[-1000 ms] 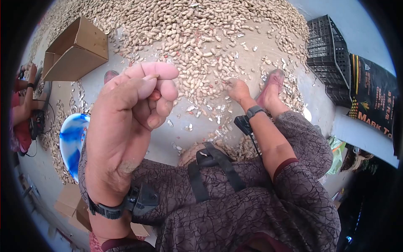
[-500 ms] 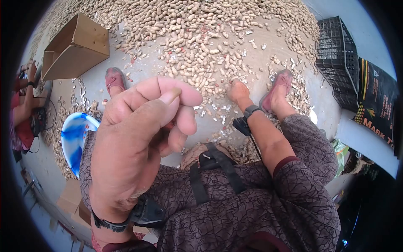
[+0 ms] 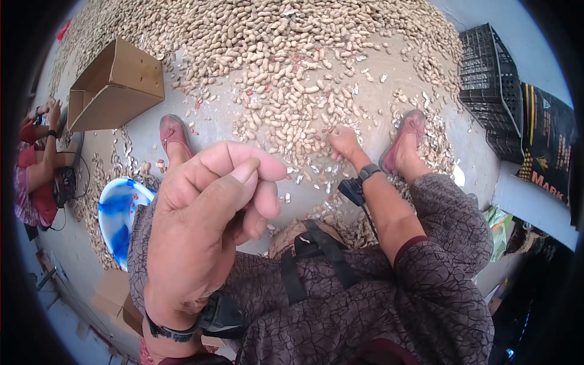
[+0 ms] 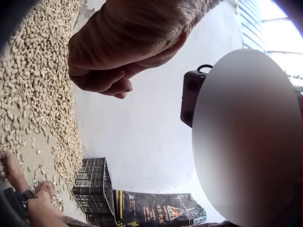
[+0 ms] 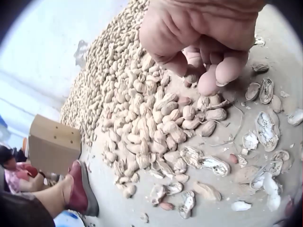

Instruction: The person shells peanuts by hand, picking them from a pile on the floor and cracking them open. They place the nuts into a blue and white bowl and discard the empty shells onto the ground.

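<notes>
My left hand (image 3: 204, 213) is raised over my lap, thumb tip against the bent index finger and the other fingers curled. In the left wrist view this hand (image 4: 125, 45) has its palm side hidden, so the reddish kernel seen there earlier does not show. Low at the near edge of the peanut pile (image 3: 292, 91) is my right hand (image 3: 345, 143). The right wrist view has the fingers of that hand (image 5: 203, 42) curled down around a peanut (image 5: 191, 78), beside unshelled peanuts (image 5: 175, 130) and split shells (image 5: 267, 130).
A cardboard box (image 3: 131, 73) and a blue-white basin (image 3: 115, 213) stand on the left. Another person (image 3: 42, 164) sits at the far left. Black crates (image 3: 490, 79) and a black printed bag (image 3: 547, 146) are on the right. My shoes (image 3: 173, 129) flank the scattered peanuts.
My left hand has turned and closed more, hiding the reddish kernel that showed in its palm. My right hand has stayed low by the pile, while the head view has shifted slightly.
</notes>
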A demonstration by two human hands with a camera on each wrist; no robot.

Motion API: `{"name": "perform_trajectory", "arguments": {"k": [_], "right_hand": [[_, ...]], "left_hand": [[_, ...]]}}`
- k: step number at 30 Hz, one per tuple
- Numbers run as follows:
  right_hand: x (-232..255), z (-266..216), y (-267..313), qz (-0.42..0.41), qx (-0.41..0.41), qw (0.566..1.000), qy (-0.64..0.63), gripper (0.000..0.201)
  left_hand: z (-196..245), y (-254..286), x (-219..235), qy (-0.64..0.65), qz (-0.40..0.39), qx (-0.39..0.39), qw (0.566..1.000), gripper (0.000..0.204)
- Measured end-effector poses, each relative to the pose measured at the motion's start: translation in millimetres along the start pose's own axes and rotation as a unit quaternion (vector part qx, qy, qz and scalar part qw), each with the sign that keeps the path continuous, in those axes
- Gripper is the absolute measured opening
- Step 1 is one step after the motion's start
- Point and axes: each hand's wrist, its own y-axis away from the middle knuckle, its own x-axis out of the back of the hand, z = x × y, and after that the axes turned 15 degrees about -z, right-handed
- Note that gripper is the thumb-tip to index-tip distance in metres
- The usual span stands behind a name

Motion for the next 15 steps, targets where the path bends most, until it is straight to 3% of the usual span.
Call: {"name": "perform_trajectory", "arguments": {"k": [1,2,3,4,6,7,10,12,14,15], "right_hand": [[6.9,10.0,-3.0,0.001,0.0,1.0,-0.001,0.018],[16.2,27.0,-7.8,-0.043,0.037,0.983,-0.174,0.016],[24.0,41.1,-11.8,-0.086,0.075,0.933,-0.342,0.014],[29.4,49.6,-11.8,-0.084,0.076,0.932,-0.344,0.014],[38.1,51.5,-6.4,-0.204,0.212,0.771,-0.564,0.017],[41.4,45.6,0.0,-0.264,0.221,0.745,-0.571,0.023],[35.1,7.5,20.3,-0.298,0.288,0.711,-0.568,0.025],[27.9,-18.8,27.9,-0.326,0.317,0.688,-0.565,0.026],[19.9,-47.5,44.5,-0.433,0.367,0.645,-0.512,0.026],[15.3,-62.0,58.8,-0.439,0.364,0.643,-0.512,0.021]], "left_hand": [[0.2,0.3,-0.2,0.008,0.006,0.0,1.0,0.023],[-0.5,0.6,-0.2,0.008,0.005,0.001,1.0,0.023],[-1.2,0.7,0.0,0.008,0.004,-0.005,1.0,0.022],[-1.9,1.0,-0.1,0.008,0.003,-0.01,1.0,0.022],[-1.1,1.4,0.5,0.004,-0.012,-0.008,1.0,0.022],[-0.3,1.8,0.4,0.002,-0.024,-0.004,1.0,0.021],[-0.5,-0.6,-3.2,0.018,0.0,0.014,1.0,0.02],[-3.7,-4.9,1.3,0.015,-0.025,0.0,1.0,0.018],[-8.5,-10.4,2.9,0.017,-0.039,0.004,0.999,0.018],[-10.4,-13.2,4.4,0.009,-0.052,0.004,0.999,0.018]]}}
